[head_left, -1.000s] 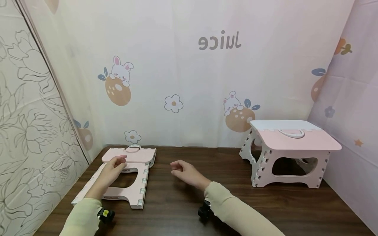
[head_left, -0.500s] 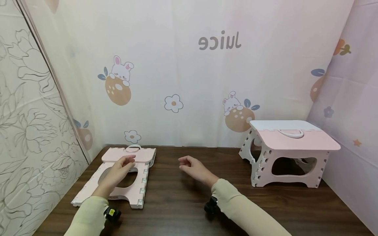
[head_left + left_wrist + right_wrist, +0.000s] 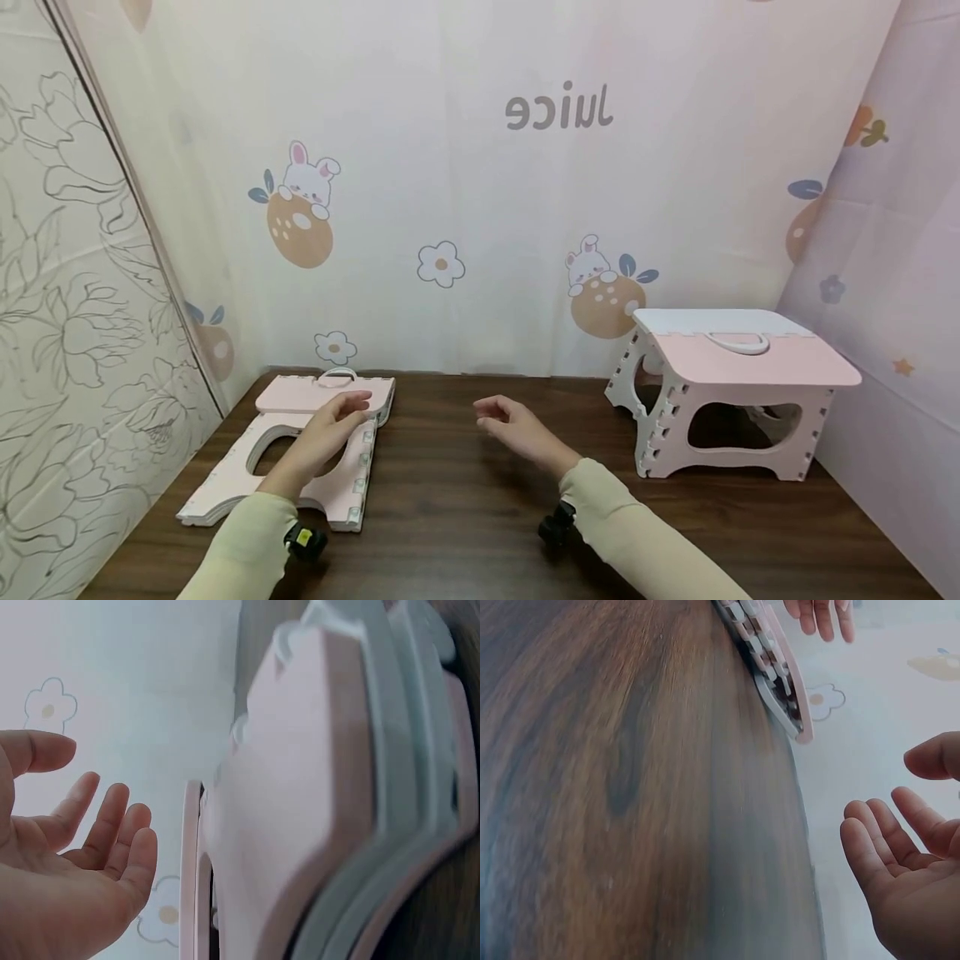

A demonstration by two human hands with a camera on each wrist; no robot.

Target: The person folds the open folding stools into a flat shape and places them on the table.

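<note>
A pink and white folding stool lies folded flat on the left of the table, its white carry handle at the far end. Above this stool hovers my left hand, fingers relaxed and holding nothing; the left wrist view shows the hand apart from the stool's layered edge. Over the middle of the table is my right hand, also loosely bent with nothing in it. On the right a second pink and white folding stool stands unfolded on its legs.
The dark wood table backs onto a printed curtain with bunnies and flowers. Another curtain borders the right side, and a flower-patterned panel stands at the left. Black wrist cameras hang at both cuffs.
Both hands have drifted to the right above the table, the left one across the folded stool. Neither stool has been moved.
</note>
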